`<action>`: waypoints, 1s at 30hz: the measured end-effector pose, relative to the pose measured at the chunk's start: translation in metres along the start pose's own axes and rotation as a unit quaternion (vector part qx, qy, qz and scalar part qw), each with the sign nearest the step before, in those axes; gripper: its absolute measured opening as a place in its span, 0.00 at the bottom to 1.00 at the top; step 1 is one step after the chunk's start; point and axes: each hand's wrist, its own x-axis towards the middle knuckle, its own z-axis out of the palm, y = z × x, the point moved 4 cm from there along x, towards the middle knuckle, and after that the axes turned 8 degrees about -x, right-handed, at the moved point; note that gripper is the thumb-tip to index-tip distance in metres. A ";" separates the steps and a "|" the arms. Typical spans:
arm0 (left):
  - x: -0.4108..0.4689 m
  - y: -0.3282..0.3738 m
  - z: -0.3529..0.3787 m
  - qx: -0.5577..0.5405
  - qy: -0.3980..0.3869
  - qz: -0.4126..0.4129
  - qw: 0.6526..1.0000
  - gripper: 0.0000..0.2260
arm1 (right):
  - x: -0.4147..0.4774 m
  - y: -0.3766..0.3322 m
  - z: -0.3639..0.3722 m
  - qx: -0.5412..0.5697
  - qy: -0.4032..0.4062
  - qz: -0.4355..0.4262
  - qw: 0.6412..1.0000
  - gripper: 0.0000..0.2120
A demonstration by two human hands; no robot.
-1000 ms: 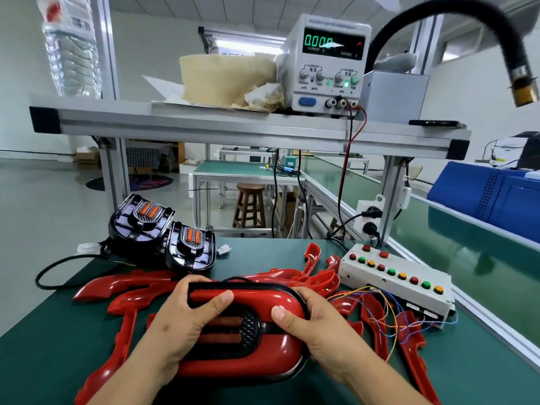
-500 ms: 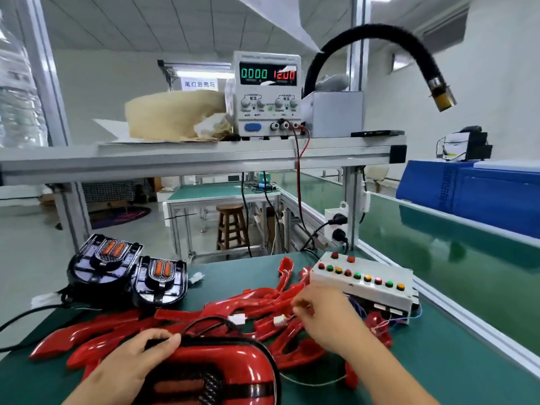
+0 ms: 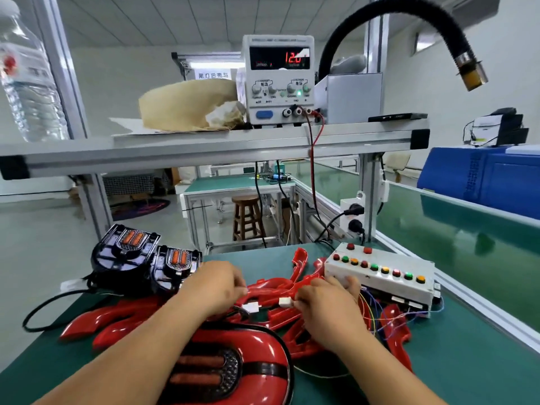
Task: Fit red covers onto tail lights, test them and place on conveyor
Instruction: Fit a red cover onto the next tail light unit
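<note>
Red digits reading "12.0" glow on the right half of the display [image 3: 279, 57] of a bench power supply [image 3: 279, 80], standing on the shelf [image 3: 204, 147] at 12 o'clock. The left half of the readout is too dim to read, and the print around the knobs is too small. At the supply's 9 o'clock, a white sign [image 3: 213, 75] carries the Chinese characters "尾灯后壳与". Label print on the water bottle [image 3: 27, 77] at 10 o'clock is blurred beyond reading.
</note>
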 end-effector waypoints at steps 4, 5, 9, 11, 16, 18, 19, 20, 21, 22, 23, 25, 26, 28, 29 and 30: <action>0.028 0.012 0.037 0.083 -0.110 -0.007 0.990 0.12 | -0.005 -0.002 -0.004 0.013 0.010 -0.013 1.000 0.12; 0.031 0.011 0.041 0.092 -0.120 -0.014 0.988 0.14 | -0.006 -0.001 -0.004 0.017 0.013 -0.013 1.000 0.12; 0.034 0.008 0.051 0.088 -0.127 -0.009 0.988 0.16 | -0.009 -0.002 -0.007 0.037 0.023 -0.017 0.999 0.11; 0.032 0.006 0.051 0.072 -0.132 0.001 0.989 0.14 | -0.010 -0.003 -0.008 0.052 0.030 -0.020 0.998 0.10; 0.021 0.006 0.036 0.002 -0.076 0.076 0.994 0.08 | -0.012 -0.003 -0.011 0.070 0.058 -0.022 0.996 0.09; 0.014 0.008 0.030 -0.028 -0.053 0.108 0.992 0.07 | -0.012 -0.004 -0.012 0.070 0.073 -0.024 0.995 0.09; 0.011 0.008 0.028 -0.053 -0.048 0.114 0.991 0.06 | -0.011 -0.005 -0.013 0.070 0.080 -0.025 0.994 0.08; 0.009 0.008 0.026 -0.077 -0.045 0.117 0.989 0.05 | -0.011 -0.005 -0.013 0.071 0.085 -0.025 0.994 0.08; 0.006 0.008 0.025 -0.094 -0.042 0.121 0.987 0.06 | -0.011 -0.006 -0.013 0.072 0.090 -0.023 0.993 0.07; 0.004 0.009 0.024 -0.105 -0.038 0.128 0.985 0.06 | -0.011 -0.006 -0.013 0.072 0.093 -0.021 0.993 0.07; 0.002 0.011 0.024 -0.115 -0.035 0.134 0.984 0.07 | -0.011 -0.006 -0.013 0.070 0.093 -0.020 0.993 0.07; 0.000 0.014 0.023 -0.130 -0.028 0.148 0.980 0.08 | -0.011 -0.006 -0.012 0.066 0.090 -0.019 0.994 0.08; -0.001 0.016 0.023 -0.129 -0.025 0.156 0.979 0.09 | -0.010 -0.006 -0.011 0.066 0.090 -0.020 0.994 0.08; -0.003 0.018 0.023 -0.116 -0.022 0.168 0.979 0.11 | -0.009 -0.006 -0.011 0.066 0.089 -0.025 0.994 0.08; -0.004 0.019 0.022 -0.109 -0.022 0.172 0.979 0.11 | -0.009 -0.006 -0.011 0.064 0.087 -0.029 0.994 0.08; -0.004 0.020 0.022 -0.101 -0.023 0.176 0.979 0.11 | -0.009 -0.007 -0.011 0.060 0.084 -0.035 0.994 0.08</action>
